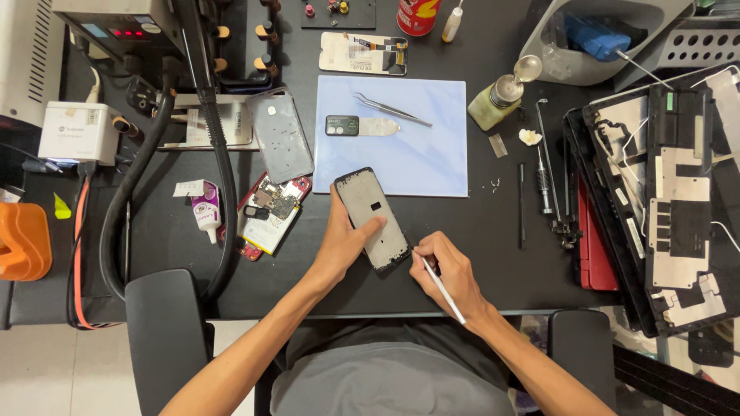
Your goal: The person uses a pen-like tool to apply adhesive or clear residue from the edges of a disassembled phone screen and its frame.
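My left hand (343, 240) grips a dark phone frame (371, 219) by its left edge, thumb across its grey inner face. The frame lies tilted on the black table, its top end over the corner of a pale blue mat (432, 158). My right hand (451, 271) holds a thin white tool (445, 291) like a pen, its tip at the frame's lower right corner.
On the mat lie tweezers (393, 109) and a small camera part (343, 125). A grey phone back cover (281, 132), an opened phone with circuit board (270, 212) and a glue tube (206, 214) sit left. Screwdrivers (543, 166), a solvent bottle (497, 98) and an opened laptop base (671, 208) sit right.
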